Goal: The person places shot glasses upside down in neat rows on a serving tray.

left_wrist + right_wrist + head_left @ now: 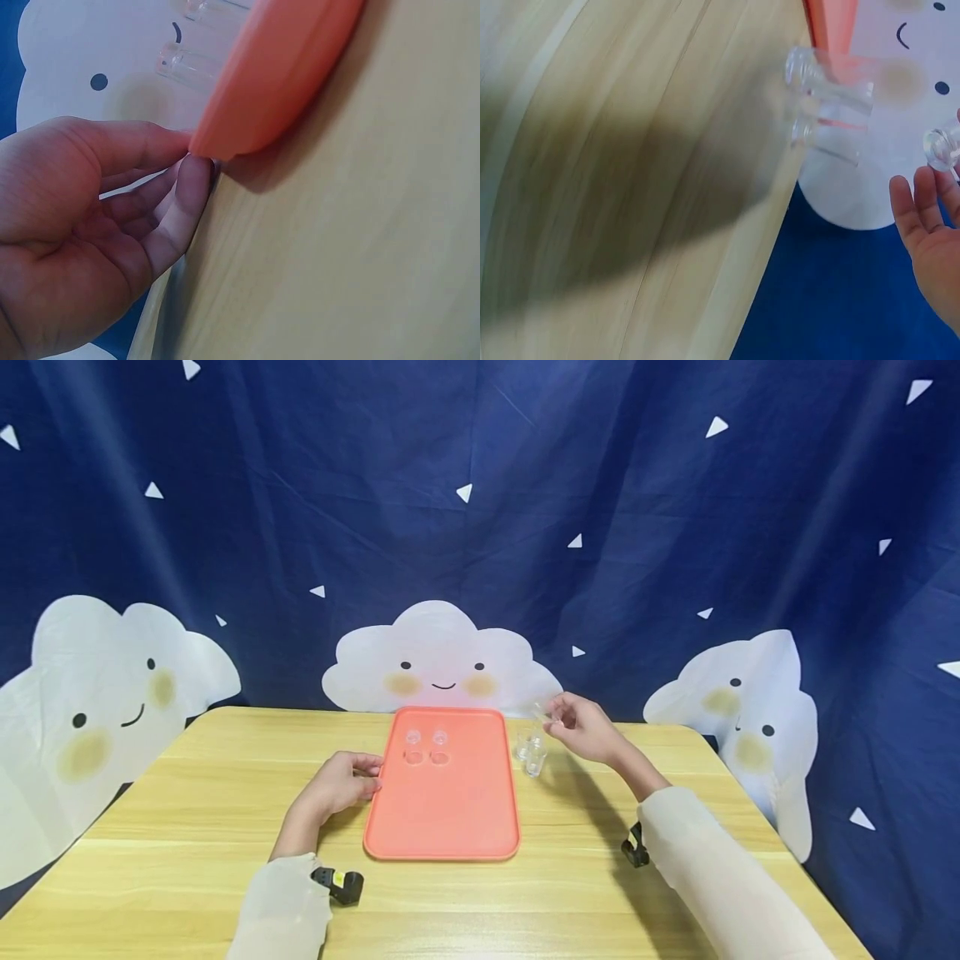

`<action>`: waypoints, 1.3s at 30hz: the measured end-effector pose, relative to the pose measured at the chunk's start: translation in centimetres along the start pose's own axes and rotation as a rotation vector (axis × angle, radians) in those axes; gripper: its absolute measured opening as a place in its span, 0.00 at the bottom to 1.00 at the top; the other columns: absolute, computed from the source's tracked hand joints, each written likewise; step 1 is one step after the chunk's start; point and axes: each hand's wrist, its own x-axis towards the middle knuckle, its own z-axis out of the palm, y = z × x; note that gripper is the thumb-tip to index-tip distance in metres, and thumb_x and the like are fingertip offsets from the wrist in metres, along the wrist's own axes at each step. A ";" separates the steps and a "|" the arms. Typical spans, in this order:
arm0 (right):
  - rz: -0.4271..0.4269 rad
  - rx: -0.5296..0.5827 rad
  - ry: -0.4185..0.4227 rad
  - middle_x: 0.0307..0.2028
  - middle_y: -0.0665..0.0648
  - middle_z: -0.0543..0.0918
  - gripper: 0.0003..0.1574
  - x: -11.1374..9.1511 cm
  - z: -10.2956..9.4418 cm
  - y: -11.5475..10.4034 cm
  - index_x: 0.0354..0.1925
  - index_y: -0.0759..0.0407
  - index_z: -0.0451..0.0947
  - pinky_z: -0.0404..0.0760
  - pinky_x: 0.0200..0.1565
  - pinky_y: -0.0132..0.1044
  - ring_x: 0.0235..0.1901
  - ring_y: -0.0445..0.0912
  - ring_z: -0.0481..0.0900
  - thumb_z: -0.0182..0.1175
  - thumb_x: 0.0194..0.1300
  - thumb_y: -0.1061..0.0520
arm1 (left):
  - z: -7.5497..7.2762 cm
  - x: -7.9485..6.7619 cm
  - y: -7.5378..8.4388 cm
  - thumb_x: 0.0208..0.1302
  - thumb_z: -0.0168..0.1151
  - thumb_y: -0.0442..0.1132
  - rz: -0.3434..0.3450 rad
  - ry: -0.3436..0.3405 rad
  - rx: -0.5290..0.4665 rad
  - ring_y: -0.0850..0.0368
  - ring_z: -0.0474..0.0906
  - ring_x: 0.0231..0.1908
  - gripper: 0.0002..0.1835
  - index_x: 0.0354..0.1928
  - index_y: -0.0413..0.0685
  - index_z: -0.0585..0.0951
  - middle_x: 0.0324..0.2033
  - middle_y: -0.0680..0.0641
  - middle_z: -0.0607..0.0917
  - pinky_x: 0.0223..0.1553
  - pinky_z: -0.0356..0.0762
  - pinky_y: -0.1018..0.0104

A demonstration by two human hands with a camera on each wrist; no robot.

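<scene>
Head view: a coral tray [446,814] is seen on the wooden table [187,827], its left edge pinched between thumb and fingers of the left hand [341,787]. One clear glass [939,148] is held in the fingertips of the right hand [585,727], raised off the table beyond the tray's right edge. Two more are noted on the table just below and left of those fingertips: a nearer glass [536,760] and a farther glass [522,745]. Two tray glasses [440,747] are placed side by side, right of the left fingertips and slightly beyond them.
</scene>
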 end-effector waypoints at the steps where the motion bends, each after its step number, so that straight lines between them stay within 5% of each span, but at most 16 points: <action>1: -0.001 0.003 0.001 0.32 0.53 0.78 0.14 0.1 0.2 -0.1 0.47 0.63 0.79 0.75 0.33 0.34 0.29 0.44 0.75 0.65 0.63 0.60 | 0.0 0.0 0.0 0.66 0.60 0.24 -0.003 0.001 -0.006 0.53 0.84 0.42 0.22 0.62 0.29 0.78 0.49 0.38 0.85 0.41 0.87 0.61; 19: -0.006 0.100 -0.008 0.31 0.54 0.83 0.13 1.9 2.5 -2.6 0.46 0.63 0.81 0.79 0.32 0.33 0.28 0.42 0.79 0.67 0.62 0.62 | 0.1 0.0 0.2 0.64 0.61 0.24 -0.013 0.006 -0.022 0.53 0.83 0.41 0.22 0.62 0.29 0.78 0.48 0.38 0.86 0.40 0.87 0.62; 39: -0.018 0.253 -0.028 0.29 0.54 0.74 0.14 2.7 4.8 -3.7 0.45 0.69 0.78 0.73 0.30 0.30 0.27 0.44 0.73 0.67 0.60 0.69 | 0.0 0.0 0.1 0.63 0.61 0.23 -0.007 0.010 -0.010 0.53 0.84 0.40 0.22 0.61 0.29 0.78 0.47 0.38 0.86 0.41 0.87 0.61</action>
